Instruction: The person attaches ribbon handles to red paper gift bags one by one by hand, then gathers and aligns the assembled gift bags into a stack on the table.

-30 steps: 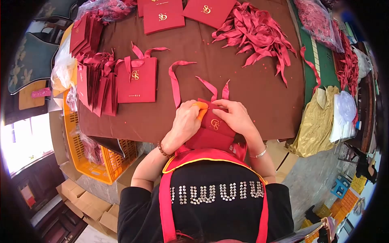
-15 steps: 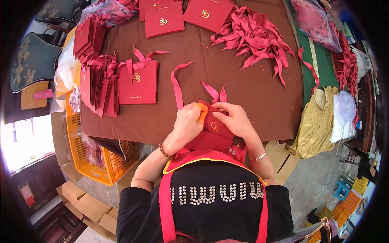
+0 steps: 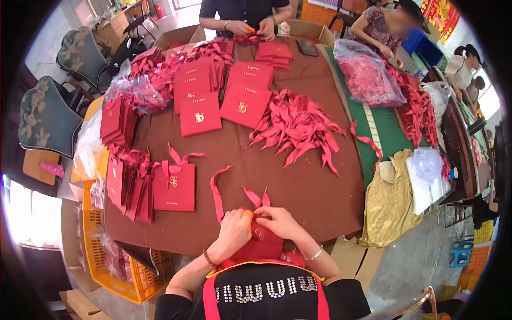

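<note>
A dark red paper gift bag (image 3: pixel 268 246) with a gold logo lies in front of my body at the table's near edge. My left hand (image 3: pixel 234 232), with an orange finger cover, is closed on its top edge from the left. From the other side my right hand (image 3: pixel 281 223) pinches the same edge, its fingertips close to the left ones. One long red ribbon (image 3: pixel 217 197) runs up from beside my left hand, and two shorter ribbon ends (image 3: pixel 258 198) stick up between the hands. The fingers partly hide the bag's top.
Finished-looking bags with ribbon handles (image 3: pixel 175 186) stand on the left. Flat bags (image 3: pixel 200 114) lie farther back, beside a heap of loose ribbons (image 3: pixel 298 128). An orange crate (image 3: pixel 96 256) is below the left edge. Across the table another person's hands (image 3: pixel 256 29) handle red material.
My view has tilted up, so the far side of the table and other people now show. Both hands stay at the bag's top edge, with little visible change in their grip.
</note>
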`<state>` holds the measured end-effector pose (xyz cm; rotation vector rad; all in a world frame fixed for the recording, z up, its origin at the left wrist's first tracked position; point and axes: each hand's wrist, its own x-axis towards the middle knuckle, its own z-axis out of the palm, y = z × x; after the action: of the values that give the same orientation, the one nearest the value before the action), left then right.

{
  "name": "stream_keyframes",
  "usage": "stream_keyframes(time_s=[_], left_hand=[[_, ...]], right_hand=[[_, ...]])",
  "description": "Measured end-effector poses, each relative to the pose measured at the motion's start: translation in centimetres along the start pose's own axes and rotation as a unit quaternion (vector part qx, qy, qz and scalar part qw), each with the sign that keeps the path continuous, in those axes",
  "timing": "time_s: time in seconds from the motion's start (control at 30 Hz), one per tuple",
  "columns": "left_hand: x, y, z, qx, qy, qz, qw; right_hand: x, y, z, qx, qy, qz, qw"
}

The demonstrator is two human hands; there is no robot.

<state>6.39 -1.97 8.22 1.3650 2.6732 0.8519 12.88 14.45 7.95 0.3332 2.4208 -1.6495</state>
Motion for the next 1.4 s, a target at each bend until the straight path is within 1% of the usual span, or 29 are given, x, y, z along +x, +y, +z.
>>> stream_keyframes(time_s=[0.03, 0.07, 0.13, 0.17, 0.2, 0.27, 0.4, 0.47, 0.5, 0.57, 0.6, 0.67, 0.7, 0.8, 0.87, 0.93, 0.97, 1.0, 1.03, 1.07, 1.1, 1.13, 1.17, 1.2, 1.23, 1.27, 1.3, 1.37, 1.4], left_hand=[[0.1, -0.2, 0.1, 0.029, 0.008, 0.031, 0.999], [0.0, -0.2, 0.1, 0.032, 0.014, 0.035, 0.999], [0.1, 0.0, 0.1, 0.023, 0.016, 0.031, 0.999], [0.2, 0.1, 0.2, 0.007, 0.017, 0.022, 1.0], [0.6, 0.1, 0.0, 0.01, 0.019, 0.024, 0.999], [0.5, 0.7, -0.5, -0.011, -0.011, 0.005, 1.0], [0.2, 0.6, -1.7, -0.064, -0.038, 0.003, 0.997], [-0.2, -0.2, -1.5, -0.12, -0.068, -0.031, 0.99], [-0.3, -0.3, -1.7, -0.12, -0.07, -0.033, 0.99], [0.1, -0.4, -2.5, 0.003, -0.145, -0.062, 0.988], [0.4, -0.3, -3.0, 0.002, -0.146, -0.062, 0.987], [1.0, -0.1, -3.9, 0.06, -0.081, 0.004, 0.995], [1.1, -0.3, -3.9, 0.058, -0.049, 0.017, 0.997], [1.7, -1.2, -4.1, 0.024, -0.067, 0.034, 0.997], [1.8, -1.7, -3.9, 0.007, -0.089, 0.02, 0.996], [2.3, -1.9, -4.5, -0.059, -0.174, -0.022, 0.983], [2.5, -2.2, -4.6, -0.061, -0.175, -0.023, 0.982], [2.7, -2.5, -4.7, -0.171, -0.215, -0.098, 0.956], [3.0, -2.6, -5.0, -0.279, -0.251, -0.172, 0.911], [3.5, -2.8, -5.5, -0.28, -0.29, -0.284, 0.87], [3.6, -3.7, -5.2, -0.223, -0.301, -0.197, 0.906], [3.9, -4.4, -5.1, -0.163, -0.307, -0.109, 0.931], [4.0, -4.6, -5.1, -0.165, -0.304, -0.113, 0.931], [4.5, -4.2, -5.7, -0.14, -0.357, -0.054, 0.922], [4.9, -4.1, -6.1, -0.115, -0.406, 0.006, 0.906], [5.3, -4.6, -6.0, -0.119, -0.403, 0.001, 0.907], [5.6, -5.3, -5.5, -0.204, -0.443, 0.043, 0.872], [6.3, -6.6, -3.9, -0.343, -0.517, 0.107, 0.777], [6.6, -7.0, -3.2, -0.347, -0.514, 0.104, 0.777]], right_hand=[[0.1, 0.2, -0.1, 0.005, -0.01, -0.011, 1.0], [0.1, 0.3, 0.0, 0.001, -0.007, -0.018, 1.0], [0.3, -0.8, -0.6, -0.051, -0.013, -0.026, 0.998], [0.2, -1.5, -1.0, -0.037, -0.036, -0.002, 0.999], [0.5, -1.6, -1.0, -0.037, -0.034, -0.006, 0.999], [0.3, -1.4, -0.7, -0.036, -0.044, -0.012, 0.998], [-0.2, -1.6, -0.7, -0.019, -0.046, 0.0, 0.999], [-0.2, -1.3, -0.5, -0.011, -0.039, -0.012, 0.999], [-0.3, -1.1, -0.4, -0.009, -0.04, -0.01, 0.999], [-0.4, -0.9, -0.1, -0.029, -0.018, -0.045, 0.998], [-0.5, -0.9, -0.1, -0.028, -0.018, -0.043, 0.999], [-0.7, -1.0, -0.1, -0.03, -0.002, -0.075, 0.997], [-0.7, -1.2, 0.0, -0.029, -0.003, -0.075, 0.997], [-1.0, -2.0, 0.1, -0.038, -0.002, -0.082, 0.996], [-1.1, -2.4, 0.0, -0.066, -0.011, -0.073, 0.995], [-1.1, -2.2, 0.1, -0.063, -0.009, -0.074, 0.995], [-1.1, -2.2, 0.2, -0.062, -0.007, -0.078, 0.995], [-1.1, -2.2, 0.2, -0.062, -0.009, -0.076, 0.995], [-1.1, -2.4, 0.2, -0.069, 0.0, -0.082, 0.994], [-1.1, -2.4, 0.3, -0.077, 0.007, -0.089, 0.993], [-1.2, -2.3, 0.4, -0.079, 0.003, -0.089, 0.993], [-1.1, -2.1, 0.6, -0.084, 0.005, -0.131, 0.988], [-1.2, -2.0, 0.8, -0.088, 0.006, -0.172, 0.981], [-1.3, -2.1, 1.1, -0.089, 0.001, -0.173, 0.981], [-1.5, -2.1, 1.4, -0.111, 0.024, -0.204, 0.972], [-1.6, -2.2, 1.6, -0.134, 0.046, -0.236, 0.961], [-1.7, -2.3, 1.7, -0.136, 0.039, -0.236, 0.961], [-2.0, -2.5, 1.7, -0.152, 0.051, -0.253, 0.954], [-2.1, -2.6, 1.7, -0.152, 0.045, -0.252, 0.955]])
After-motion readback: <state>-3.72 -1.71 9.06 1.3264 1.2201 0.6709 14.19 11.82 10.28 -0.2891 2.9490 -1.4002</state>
